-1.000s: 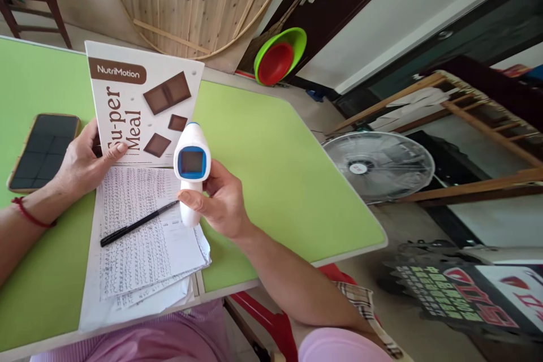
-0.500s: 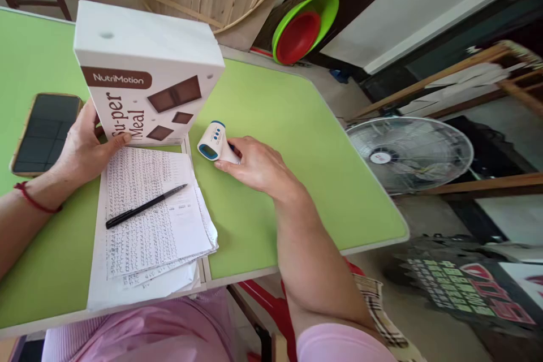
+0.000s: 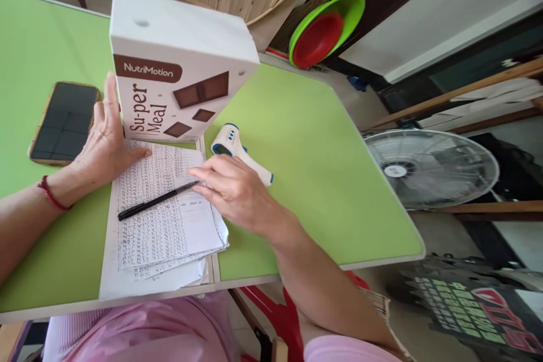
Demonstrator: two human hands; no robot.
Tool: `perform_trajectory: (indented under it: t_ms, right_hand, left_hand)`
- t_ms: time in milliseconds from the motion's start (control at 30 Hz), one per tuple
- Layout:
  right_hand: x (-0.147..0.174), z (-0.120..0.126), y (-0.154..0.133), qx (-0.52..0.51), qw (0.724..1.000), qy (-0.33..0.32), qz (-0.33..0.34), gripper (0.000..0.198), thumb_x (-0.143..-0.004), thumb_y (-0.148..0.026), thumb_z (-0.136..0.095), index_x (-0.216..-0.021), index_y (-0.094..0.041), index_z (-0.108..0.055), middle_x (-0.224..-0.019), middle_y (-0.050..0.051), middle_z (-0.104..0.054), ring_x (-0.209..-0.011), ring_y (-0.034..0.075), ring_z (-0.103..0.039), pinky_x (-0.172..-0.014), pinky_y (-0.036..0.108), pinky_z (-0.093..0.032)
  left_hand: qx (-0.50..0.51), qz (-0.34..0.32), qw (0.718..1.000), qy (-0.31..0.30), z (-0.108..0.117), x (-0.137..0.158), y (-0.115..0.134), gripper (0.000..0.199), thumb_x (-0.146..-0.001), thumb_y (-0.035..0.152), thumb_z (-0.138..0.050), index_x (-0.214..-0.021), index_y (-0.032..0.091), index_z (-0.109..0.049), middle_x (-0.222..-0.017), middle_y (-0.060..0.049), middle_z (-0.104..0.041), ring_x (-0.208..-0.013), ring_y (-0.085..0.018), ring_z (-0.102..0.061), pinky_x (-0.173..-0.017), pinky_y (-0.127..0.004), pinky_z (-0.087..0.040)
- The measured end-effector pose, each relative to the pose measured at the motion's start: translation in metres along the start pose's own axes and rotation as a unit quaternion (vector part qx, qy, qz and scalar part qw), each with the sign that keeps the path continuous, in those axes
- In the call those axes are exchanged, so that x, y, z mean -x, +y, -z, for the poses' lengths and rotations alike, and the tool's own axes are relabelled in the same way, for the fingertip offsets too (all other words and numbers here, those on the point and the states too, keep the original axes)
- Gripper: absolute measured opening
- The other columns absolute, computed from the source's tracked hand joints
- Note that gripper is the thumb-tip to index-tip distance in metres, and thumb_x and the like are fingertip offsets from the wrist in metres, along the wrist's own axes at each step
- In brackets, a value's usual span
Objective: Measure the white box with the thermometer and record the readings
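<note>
On the stack of handwritten paper sheets lies a black pen, slanting up to the right. The thumb and fingers of my right hand close around the pen's upper right end. Just beyond that hand, a white and blue infrared thermometer rests on the table, its handle partly covered by my fingers. My left hand is open, fingers stretched up along the left side of an upright white NutriMotion box. Its thumb lies over the top edge of the paper.
A phone lies left of my left hand on the green table. Beyond the table's right edge stands a fan. Green and red basins lean farther back. A red stool is below the front edge.
My right hand has let go of the thermometer and moved left to the pen. My left hand's fingers have straightened beside the box. The whole view has shifted slightly.
</note>
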State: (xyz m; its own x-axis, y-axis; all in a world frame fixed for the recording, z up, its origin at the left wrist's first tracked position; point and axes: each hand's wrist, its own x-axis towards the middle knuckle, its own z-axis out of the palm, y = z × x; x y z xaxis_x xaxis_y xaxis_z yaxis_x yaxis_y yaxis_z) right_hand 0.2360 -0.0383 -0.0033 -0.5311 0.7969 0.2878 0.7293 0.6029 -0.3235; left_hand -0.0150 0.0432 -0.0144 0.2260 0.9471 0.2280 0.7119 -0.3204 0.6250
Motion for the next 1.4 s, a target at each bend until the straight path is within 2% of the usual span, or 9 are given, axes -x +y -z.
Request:
perform_trajectory:
  t_ms: [100,200,333,467,600,733,933,1100,1400]
  right_hand:
    - [-0.003,-0.012,-0.005,0.022,0.998,-0.042,0.028,0.021,-0.096,-0.018,-0.054,-0.103,-0.019,-0.073,-0.083,0.008,-0.063,-0.08,0.02,-0.057,-0.071,0.037,-0.044]
    - [-0.005,-0.014,-0.001,0.017,0.998,-0.043,0.041,0.022,-0.097,-0.02,-0.051,-0.092,-0.019,-0.072,-0.081,0.008,-0.065,-0.077,0.019,-0.056,-0.069,0.037,-0.042]
    - [-0.006,-0.012,0.001,-0.089,0.994,0.061,-0.024,0.014,-0.094,-0.025,-0.055,-0.084,-0.021,-0.064,-0.076,0.004,-0.064,-0.069,0.016,-0.056,-0.063,0.033,-0.044]
    - [-0.007,-0.021,-0.005,-0.28,0.928,0.189,-0.16,0.006,-0.082,-0.025,-0.061,-0.08,-0.023,-0.056,-0.065,-0.004,-0.058,-0.056,0.01,-0.05,-0.052,0.026,-0.044]
    - [-0.01,-0.037,-0.008,-0.357,0.897,0.184,-0.184,0.005,-0.074,-0.021,-0.06,-0.074,-0.022,-0.055,-0.057,-0.007,-0.053,-0.048,0.007,-0.044,-0.045,0.022,-0.038]
    - [-0.011,-0.045,-0.01,-0.34,0.898,0.203,-0.19,0.003,-0.074,-0.022,-0.062,-0.073,-0.021,-0.059,-0.055,-0.007,-0.055,-0.046,0.007,-0.044,-0.043,0.021,-0.038]
    - [-0.01,-0.048,-0.008,-0.301,0.922,0.207,-0.129,0.008,-0.078,-0.022,-0.062,-0.07,-0.022,-0.059,-0.058,-0.006,-0.057,-0.049,0.007,-0.047,-0.046,0.02,-0.04]
    - [-0.01,-0.049,-0.006,-0.276,0.932,0.203,-0.114,0.009,-0.079,-0.021,-0.063,-0.071,-0.022,-0.06,-0.06,-0.006,-0.058,-0.051,0.007,-0.048,-0.048,0.021,-0.042]
    - [-0.01,-0.047,-0.008,-0.253,0.943,0.188,-0.106,0.009,-0.081,-0.02,-0.061,-0.072,-0.022,-0.059,-0.062,-0.005,-0.06,-0.053,0.007,-0.05,-0.05,0.021,-0.043]
  left_hand:
    - [-0.011,0.01,1.0,-0.001,-0.002,0.0,0.0,0.11,-0.058,0.024,-0.085,-0.147,0.01,-0.023,-0.147,-0.025,-0.028,-0.137,-0.047,-0.03,-0.116,-0.068,-0.024]
    - [0.011,0.003,1.0,0.007,-0.005,0.0,-0.003,0.104,-0.056,0.022,-0.085,-0.145,0.018,-0.029,-0.144,-0.02,-0.032,-0.135,-0.047,-0.032,-0.114,-0.067,-0.029]
    - [0.039,0.011,0.999,0.008,-0.004,0.002,-0.001,0.093,-0.061,0.022,-0.08,-0.142,0.018,-0.034,-0.141,-0.016,-0.034,-0.135,-0.046,-0.034,-0.113,-0.064,-0.033]
    - [0.014,0.019,1.0,-0.015,-0.001,0.002,0.004,0.089,-0.065,0.025,-0.076,-0.142,0.017,-0.032,-0.143,-0.017,-0.032,-0.138,-0.043,-0.03,-0.117,-0.062,-0.027]
    - [-0.015,0.008,1.0,-0.017,-0.002,0.003,0.005,0.091,-0.068,0.025,-0.07,-0.145,0.015,-0.023,-0.146,-0.02,-0.029,-0.138,-0.042,-0.03,-0.117,-0.062,-0.023]
    - [-0.027,-0.008,0.999,-0.02,-0.003,0.004,0.004,0.098,-0.066,0.027,-0.075,-0.146,0.012,-0.02,-0.15,-0.023,-0.025,-0.14,-0.042,-0.027,-0.117,-0.06,-0.025]
    - [-0.004,-0.013,1.0,-0.003,-0.005,0.004,0.003,0.113,-0.051,0.036,-0.089,-0.145,0.027,-0.027,-0.149,-0.014,-0.028,-0.139,-0.044,-0.029,-0.117,-0.062,-0.028]
    - [-0.01,0.014,1.0,-0.013,-0.005,0.004,0.008,0.113,-0.051,0.033,-0.09,-0.144,0.018,-0.027,-0.148,-0.017,-0.028,-0.14,-0.045,-0.028,-0.119,-0.06,-0.023]
    - [-0.022,0.03,0.999,-0.016,-0.004,0.003,0.011,0.117,-0.049,0.033,-0.091,-0.145,0.018,-0.025,-0.149,-0.018,-0.027,-0.143,-0.043,-0.025,-0.122,-0.058,-0.022]
